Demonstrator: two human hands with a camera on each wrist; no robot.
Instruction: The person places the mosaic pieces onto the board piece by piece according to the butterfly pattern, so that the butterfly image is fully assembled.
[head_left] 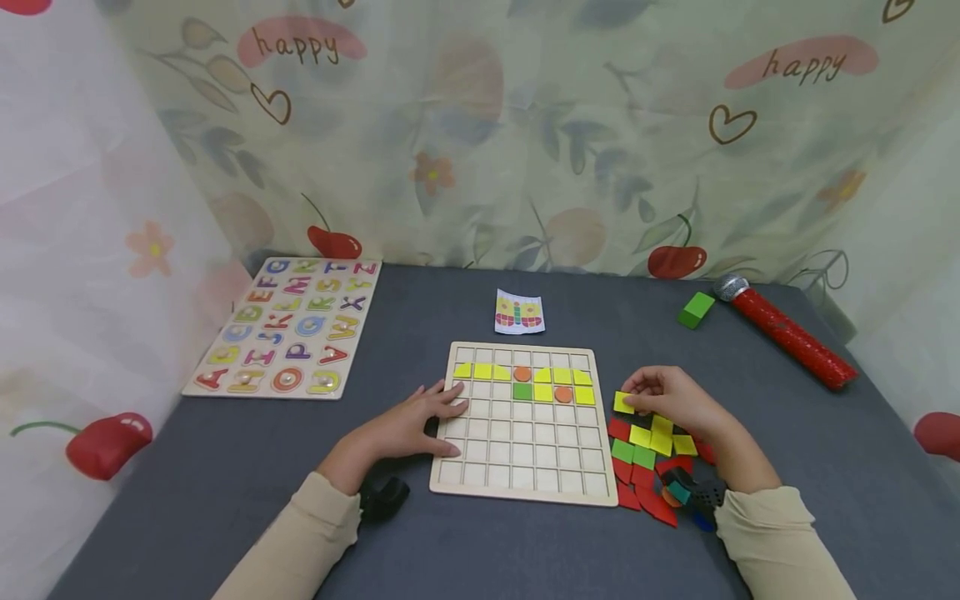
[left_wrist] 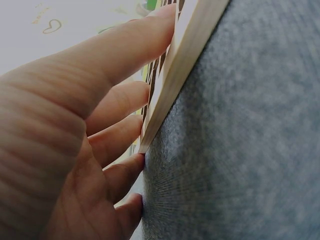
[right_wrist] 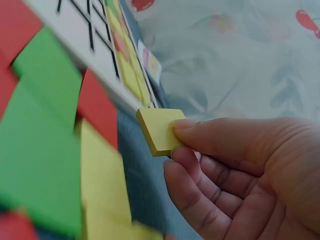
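A wooden grid board [head_left: 517, 454] lies in the middle of the table, with yellow, orange and green tiles in its upper rows. My left hand [head_left: 401, 429] rests along its left edge, fingers spread; in the left wrist view the thumb and fingertips touch the wooden rim [left_wrist: 167, 92]. My right hand [head_left: 678, 400] pinches a yellow square tile [right_wrist: 159, 131] between thumb and fingers, just off the board's right edge. Below that hand lies a pile of loose tiles: yellow squares [head_left: 662, 435], green squares [head_left: 643, 457] and red pieces [head_left: 658, 505].
Behind the board is a small butterfly pattern card [head_left: 519, 312]. An alphabet puzzle board [head_left: 352, 333] lies at the left. A green block [head_left: 697, 310] and a red microphone [head_left: 795, 337] lie at the back right. Patterned cloth [head_left: 480, 208] hangs behind the table.
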